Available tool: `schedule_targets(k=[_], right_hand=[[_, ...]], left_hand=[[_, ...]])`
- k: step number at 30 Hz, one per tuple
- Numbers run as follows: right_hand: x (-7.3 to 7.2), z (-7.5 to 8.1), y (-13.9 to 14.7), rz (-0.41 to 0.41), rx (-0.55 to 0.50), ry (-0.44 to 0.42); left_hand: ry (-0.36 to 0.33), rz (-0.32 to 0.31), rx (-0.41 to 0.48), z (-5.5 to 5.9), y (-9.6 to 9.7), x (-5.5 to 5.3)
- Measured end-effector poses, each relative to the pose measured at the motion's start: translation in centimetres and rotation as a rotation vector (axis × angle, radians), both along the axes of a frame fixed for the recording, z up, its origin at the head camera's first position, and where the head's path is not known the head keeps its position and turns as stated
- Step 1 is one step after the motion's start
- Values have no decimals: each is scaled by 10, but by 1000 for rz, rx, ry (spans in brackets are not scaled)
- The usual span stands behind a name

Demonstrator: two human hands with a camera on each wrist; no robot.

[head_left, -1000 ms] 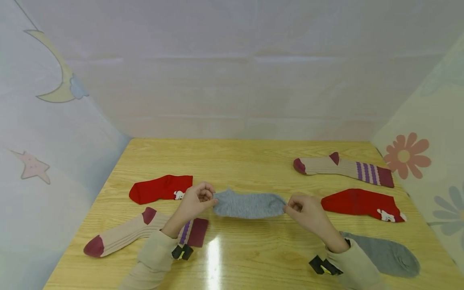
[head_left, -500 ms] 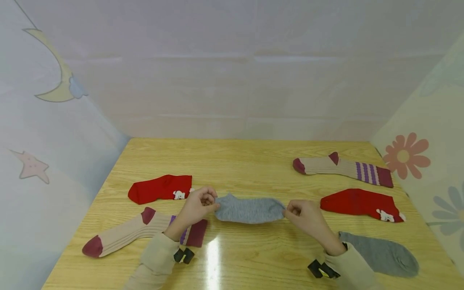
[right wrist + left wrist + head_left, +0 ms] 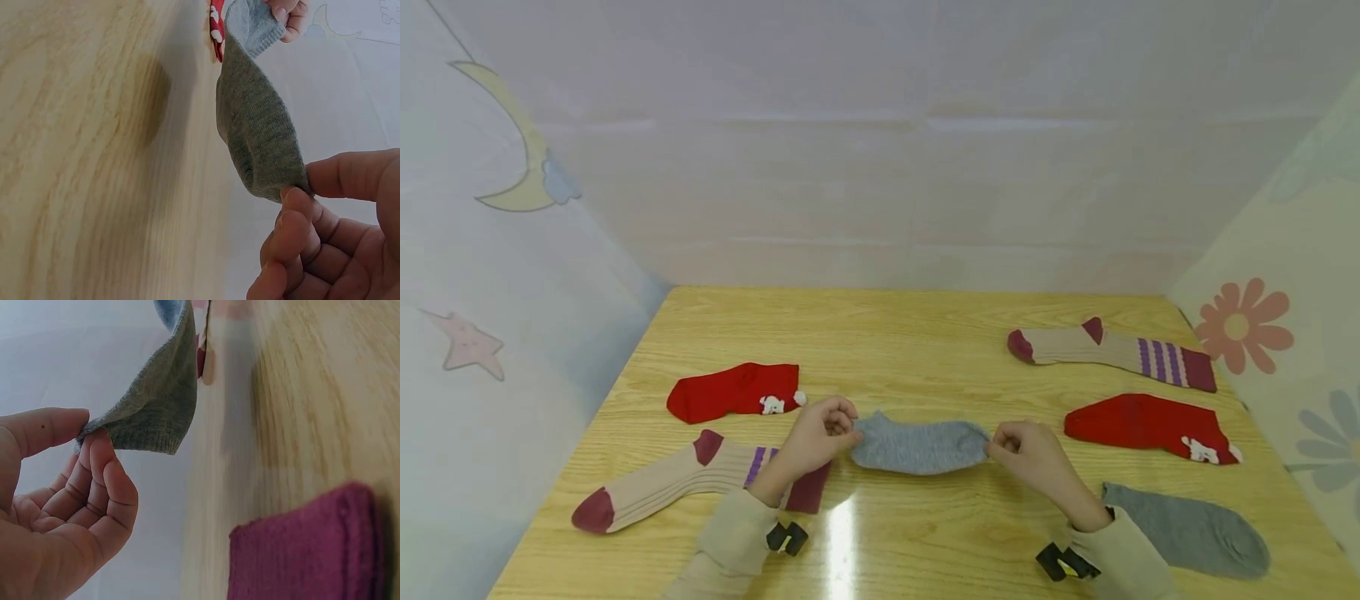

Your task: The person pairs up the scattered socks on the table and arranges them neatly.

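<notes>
A short grey sock (image 3: pixel 921 447) is stretched sideways between my two hands, raised above the table. My left hand (image 3: pixel 816 439) pinches its cuff end between thumb and forefinger, which the left wrist view shows closely on the grey sock (image 3: pixel 156 400). At the other end, the toe, my right hand (image 3: pixel 1033 458) pinches the fabric; the right wrist view has the grey sock (image 3: pixel 256 119) sagging away from the thumb and fingers. Beneath my left wrist lies a beige sock (image 3: pixel 670 483) with maroon toe, heel and cuff, its striped part partly hidden.
On the wooden table (image 3: pixel 880 333) a red sock (image 3: pixel 730 392) lies at left. Along the right side are another beige striped sock (image 3: pixel 1112 350), a second red sock (image 3: pixel 1150 429) and a second grey sock (image 3: pixel 1191 532), partly under my right sleeve. Printed cloth walls enclose the table.
Both hands have come lower and nearer to me with the grey sock held between them. My left hand has also shifted slightly right, uncovering the left red sock's white pompom.
</notes>
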State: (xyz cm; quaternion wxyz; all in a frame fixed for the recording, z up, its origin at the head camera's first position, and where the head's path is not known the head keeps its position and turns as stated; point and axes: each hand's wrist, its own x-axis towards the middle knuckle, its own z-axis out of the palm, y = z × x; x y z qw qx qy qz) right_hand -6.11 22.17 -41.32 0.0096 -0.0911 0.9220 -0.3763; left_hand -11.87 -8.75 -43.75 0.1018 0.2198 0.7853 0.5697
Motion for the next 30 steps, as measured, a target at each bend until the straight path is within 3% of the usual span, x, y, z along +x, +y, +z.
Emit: schedule_targets(k=[10,24,26,30], right_hand=[[0,-8,4,30,9,-43],[2,-17,4,87,60,-71],[2,-18,4,93,64,-78],[2,-21,4,104,70,-86]], left_hand=[[-65,-7,-42,-6,1,1],[-50,-42,-71,-12,-2,1],[-51,-48,-85,-6,-1,3],[-62,-62,-126,16,1,10]])
